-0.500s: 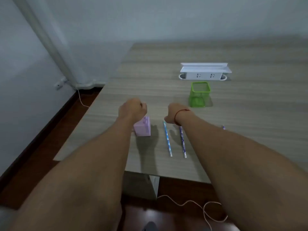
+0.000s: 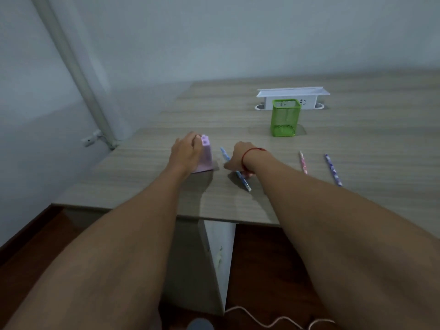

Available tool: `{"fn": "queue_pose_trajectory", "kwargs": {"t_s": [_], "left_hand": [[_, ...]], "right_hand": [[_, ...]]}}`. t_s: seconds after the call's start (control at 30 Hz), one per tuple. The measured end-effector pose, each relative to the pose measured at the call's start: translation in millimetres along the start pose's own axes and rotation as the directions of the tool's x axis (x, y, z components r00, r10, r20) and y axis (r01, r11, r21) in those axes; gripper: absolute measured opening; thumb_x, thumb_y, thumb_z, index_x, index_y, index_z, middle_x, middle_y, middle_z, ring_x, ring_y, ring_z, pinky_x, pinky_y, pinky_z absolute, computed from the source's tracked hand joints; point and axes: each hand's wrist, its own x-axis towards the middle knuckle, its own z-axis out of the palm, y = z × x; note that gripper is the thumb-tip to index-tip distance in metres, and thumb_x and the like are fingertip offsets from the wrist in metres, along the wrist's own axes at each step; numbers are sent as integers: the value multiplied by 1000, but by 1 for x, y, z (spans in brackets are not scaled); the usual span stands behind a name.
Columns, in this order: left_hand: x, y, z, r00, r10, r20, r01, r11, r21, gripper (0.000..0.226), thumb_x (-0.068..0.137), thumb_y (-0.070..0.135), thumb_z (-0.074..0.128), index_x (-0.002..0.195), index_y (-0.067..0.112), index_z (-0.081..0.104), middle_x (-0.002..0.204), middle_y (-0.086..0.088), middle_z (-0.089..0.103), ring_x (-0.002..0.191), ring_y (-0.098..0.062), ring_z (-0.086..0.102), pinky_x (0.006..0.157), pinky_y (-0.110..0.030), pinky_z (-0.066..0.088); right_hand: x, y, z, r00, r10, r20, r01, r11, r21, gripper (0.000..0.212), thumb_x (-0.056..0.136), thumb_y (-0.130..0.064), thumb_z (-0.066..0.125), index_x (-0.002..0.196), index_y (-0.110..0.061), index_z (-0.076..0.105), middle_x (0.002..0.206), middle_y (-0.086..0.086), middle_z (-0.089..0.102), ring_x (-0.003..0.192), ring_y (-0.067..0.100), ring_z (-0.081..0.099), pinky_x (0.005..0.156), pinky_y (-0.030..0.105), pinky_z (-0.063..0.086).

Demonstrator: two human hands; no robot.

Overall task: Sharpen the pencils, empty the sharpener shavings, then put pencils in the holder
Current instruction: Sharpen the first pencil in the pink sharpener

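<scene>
Right-hand fingers (image 2: 229,166) curled down onto the blue pencil (image 2: 242,181); whether we've actually pinched it, can't tell. Half a second back that hand was only above two pencils, so pickup for sharpening looks to be starting. Left hand (image 2: 187,152) wraps the lilac plastic sharpener (image 2: 206,154), boxy, upright on the woodgrain tabletop (image 2: 357,198). Pink pencil (image 2: 303,162) and purple patterned pencil (image 2: 333,169) lie loose to the right. Farther back: green mesh holder (image 2: 284,117), square, empty.
</scene>
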Motion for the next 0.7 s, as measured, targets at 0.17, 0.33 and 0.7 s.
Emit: {"fn": "queue_pose_trajectory", "kwargs": {"t_s": [0.17, 0.33, 0.7], "left_hand": [[-17, 16, -7, 995, -93, 42, 93, 996, 11, 36, 99, 20, 28, 108, 4, 58, 114, -25, 61, 106, -37, 53, 92, -38, 37], [-18, 24, -18, 963, -223, 151, 229, 973, -20, 35, 100, 18, 30, 117, 7, 58, 126, -20, 58, 116, -35, 52, 99, -35, 38], [-24, 30, -17, 943, -284, 174, 312, 936, -163, 38, 99, 18, 28, 117, 8, 60, 126, -19, 56, 114, -35, 53, 92, -35, 43]], "right_hand": [[-28, 7, 3, 983, -14, -185, 40, 990, 138, 27, 89, -21, 54, 104, -2, 64, 105, 16, 67, 92, 33, 63, 72, 29, 45], [-42, 12, -10, 960, -56, -275, 92, 988, 120, 27, 92, -15, 47, 114, -12, 62, 123, 13, 62, 111, 31, 58, 93, 33, 46], [-47, 15, -12, 857, -7, -515, 0, 1000, -13, 41, 88, -48, 45, 99, -18, 70, 101, 2, 71, 98, 25, 63, 90, 35, 38]]}}
